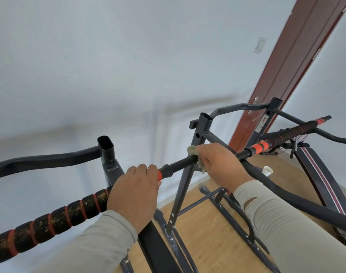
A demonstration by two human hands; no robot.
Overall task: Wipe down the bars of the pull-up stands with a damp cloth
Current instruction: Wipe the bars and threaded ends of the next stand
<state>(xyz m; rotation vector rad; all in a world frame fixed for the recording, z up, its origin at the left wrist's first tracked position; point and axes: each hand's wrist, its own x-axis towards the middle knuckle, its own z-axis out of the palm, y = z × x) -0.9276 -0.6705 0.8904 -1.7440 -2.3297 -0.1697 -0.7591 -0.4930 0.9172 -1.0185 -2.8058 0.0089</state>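
A room in a home, used for exercise: dark pull-up stands (199, 146) stand on a wooden floor (207, 229) against plain white walls (109, 66), with a brown door (286, 66) and a light switch (260, 44) beyond.

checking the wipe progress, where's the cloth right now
In the head view the cloth sits right of centre, wrapped on the ribbed black bar under the right hand, just right of the left hand.
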